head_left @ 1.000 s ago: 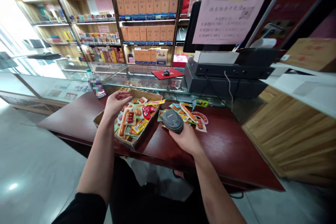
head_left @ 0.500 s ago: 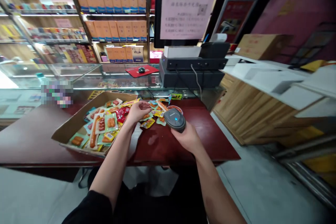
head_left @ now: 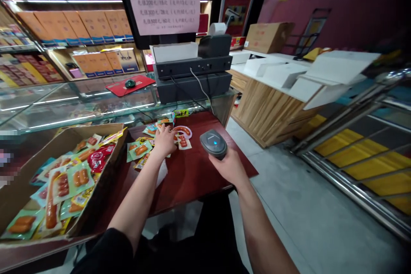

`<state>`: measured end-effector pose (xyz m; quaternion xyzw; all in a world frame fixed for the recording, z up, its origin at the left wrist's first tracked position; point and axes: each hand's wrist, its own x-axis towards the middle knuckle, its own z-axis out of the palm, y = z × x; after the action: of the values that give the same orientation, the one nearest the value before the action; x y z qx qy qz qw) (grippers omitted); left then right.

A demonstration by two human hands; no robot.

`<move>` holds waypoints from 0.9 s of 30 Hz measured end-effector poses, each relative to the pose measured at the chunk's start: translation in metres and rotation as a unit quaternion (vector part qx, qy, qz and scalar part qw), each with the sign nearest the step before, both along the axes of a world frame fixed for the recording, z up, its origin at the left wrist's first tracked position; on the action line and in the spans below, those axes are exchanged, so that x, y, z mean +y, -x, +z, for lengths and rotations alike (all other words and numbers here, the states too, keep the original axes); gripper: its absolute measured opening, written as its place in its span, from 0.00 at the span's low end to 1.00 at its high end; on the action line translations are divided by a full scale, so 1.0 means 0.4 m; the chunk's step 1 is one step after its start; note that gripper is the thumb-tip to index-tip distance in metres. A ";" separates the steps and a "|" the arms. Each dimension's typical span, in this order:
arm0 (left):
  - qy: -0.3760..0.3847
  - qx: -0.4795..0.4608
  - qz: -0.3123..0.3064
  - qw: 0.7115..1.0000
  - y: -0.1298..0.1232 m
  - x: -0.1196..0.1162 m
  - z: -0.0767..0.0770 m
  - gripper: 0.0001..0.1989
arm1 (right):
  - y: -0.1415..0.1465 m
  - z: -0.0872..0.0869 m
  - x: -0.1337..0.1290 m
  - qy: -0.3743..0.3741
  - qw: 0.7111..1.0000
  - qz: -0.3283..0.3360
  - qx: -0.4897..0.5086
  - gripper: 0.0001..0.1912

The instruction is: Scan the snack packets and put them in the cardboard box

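Observation:
My right hand (head_left: 228, 163) grips a dark grey barcode scanner (head_left: 213, 144) with a blue light on its top, held above the right side of the table. My left hand (head_left: 165, 141) reaches over a loose pile of small snack packets, its fingers spread on or just above them. Beside the fingers lie a packet of small red sausages (head_left: 183, 141) and a curved sausage in a clear pack (head_left: 183, 131). Left of the hand is a green packet with orange sausages (head_left: 140, 150). An open cardboard box (head_left: 105, 182) full of similar sausage packets stands at the left.
Behind the red-brown table (head_left: 189, 186) runs a glass counter (head_left: 80, 111) with a mouse (head_left: 130, 83) on a red mat. A black cash drawer (head_left: 192, 87) and a monitor with a pink notice (head_left: 165, 2) stand there. A metal railing (head_left: 346, 186) is at the right.
The view has turned right and come closer to the table. My left hand has moved from beside the box onto the loose packets, fingers spreading. The scanner stays in my right hand.

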<state>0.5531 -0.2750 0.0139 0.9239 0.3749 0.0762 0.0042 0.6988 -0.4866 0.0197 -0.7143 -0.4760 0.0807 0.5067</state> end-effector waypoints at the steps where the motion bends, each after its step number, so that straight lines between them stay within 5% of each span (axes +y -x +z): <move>1: 0.000 0.012 -0.001 1.000 0.000 0.005 -0.006 0.29 | -0.001 -0.001 0.000 0.000 1.000 0.002 0.003 0.12; 8: 0.079 -0.110 -0.025 0.990 0.056 0.031 -0.010 0.20 | 0.026 -0.012 0.017 0.013 1.000 0.016 0.015 0.11; 13: 0.084 -0.276 -0.063 0.955 0.127 0.022 0.012 0.12 | 0.085 -0.005 0.041 -0.007 0.999 0.052 0.000 0.16; 16: 0.116 -0.433 -0.022 0.894 0.174 0.024 0.030 0.11 | 0.133 0.013 0.064 -0.011 0.998 0.064 -0.010 0.16; 20: 0.265 -0.608 0.055 0.747 0.253 0.034 0.067 0.19 | 0.211 0.057 0.110 -0.001 0.994 0.113 -0.010 0.18; 22: 0.313 -0.641 0.074 0.697 0.299 0.035 0.086 0.22 | 0.255 0.086 0.136 -0.015 0.989 0.148 -0.016 0.19; 24: 0.338 -0.642 0.087 0.683 0.344 0.030 0.099 0.23 | 0.299 0.114 0.160 -0.024 0.982 0.187 -0.021 0.17; 27: 0.356 -0.615 0.094 0.697 0.401 0.013 0.108 0.22 | 0.355 0.145 0.191 -0.021 0.974 0.221 -0.031 0.14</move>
<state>0.3926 -0.2697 0.0572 0.5606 0.3728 0.4886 0.5549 0.5569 -0.4102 0.0778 -0.5823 -0.6393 0.1587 0.4764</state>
